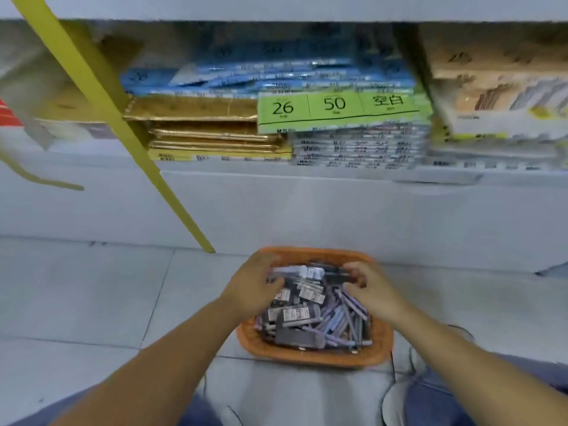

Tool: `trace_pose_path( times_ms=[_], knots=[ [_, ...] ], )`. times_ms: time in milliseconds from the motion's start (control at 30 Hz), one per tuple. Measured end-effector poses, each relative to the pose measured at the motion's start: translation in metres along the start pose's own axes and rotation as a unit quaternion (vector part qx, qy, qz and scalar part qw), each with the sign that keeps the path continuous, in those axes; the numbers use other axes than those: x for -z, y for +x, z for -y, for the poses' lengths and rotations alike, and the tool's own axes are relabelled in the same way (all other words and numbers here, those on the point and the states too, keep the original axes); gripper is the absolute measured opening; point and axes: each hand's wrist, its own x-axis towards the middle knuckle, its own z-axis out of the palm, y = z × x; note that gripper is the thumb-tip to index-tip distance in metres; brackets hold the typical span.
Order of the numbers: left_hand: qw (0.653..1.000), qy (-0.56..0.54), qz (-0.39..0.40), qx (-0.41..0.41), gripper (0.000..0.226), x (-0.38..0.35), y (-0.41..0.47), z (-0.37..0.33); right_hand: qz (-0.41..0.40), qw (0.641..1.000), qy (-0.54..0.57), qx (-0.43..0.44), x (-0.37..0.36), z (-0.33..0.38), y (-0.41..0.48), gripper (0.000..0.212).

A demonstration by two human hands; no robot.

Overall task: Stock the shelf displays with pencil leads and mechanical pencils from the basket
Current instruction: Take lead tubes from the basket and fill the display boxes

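An orange basket stands on the grey tiled floor below me, heaped with pencil lead packs and purple mechanical pencils. Both hands reach into its far half. My left hand curls its fingers round one end of a bundle of packs at the top of the pile. My right hand curls round the other end of that bundle. Which exact items lie inside the bundle is blurred.
A low white shelf faces me, holding gold packs, blue packs, a green label card reading 26 and 50, and beige packs at the right. A yellow slanted bar crosses the left side. My knees are at the bottom.
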Motion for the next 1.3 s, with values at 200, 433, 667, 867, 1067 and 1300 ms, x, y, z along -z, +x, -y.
trace_pose_path(
  times_ms=[200,433,667,867,1067,1300],
  knots=[
    [0.990,-0.060,0.044,0.120,0.046,-0.074,0.010,0.056,0.075,0.995,-0.041,-0.044,-0.053,-0.044,0.028,0.054],
    [0.984,-0.009,0.106,0.145,0.058,-0.117,0.023,0.075,0.054,0.985,-0.157,0.038,-0.093,-0.054,0.059,0.051],
    [0.979,0.040,0.114,0.162,0.055,-0.132,0.036,0.080,0.039,0.973,-0.229,0.016,-0.115,-0.058,0.069,0.061],
    [0.976,0.027,0.116,0.180,0.052,-0.138,0.042,0.077,0.063,0.987,-0.146,-0.005,-0.115,-0.058,0.066,0.042],
    [0.967,-0.076,0.118,0.214,0.023,-0.133,0.043,0.068,0.139,0.987,-0.071,-0.047,-0.099,-0.053,0.062,0.022],
    [0.930,-0.283,0.046,0.228,0.006,-0.083,0.029,0.056,0.190,0.965,0.142,-0.111,-0.028,-0.009,0.049,0.023]
  ],
)
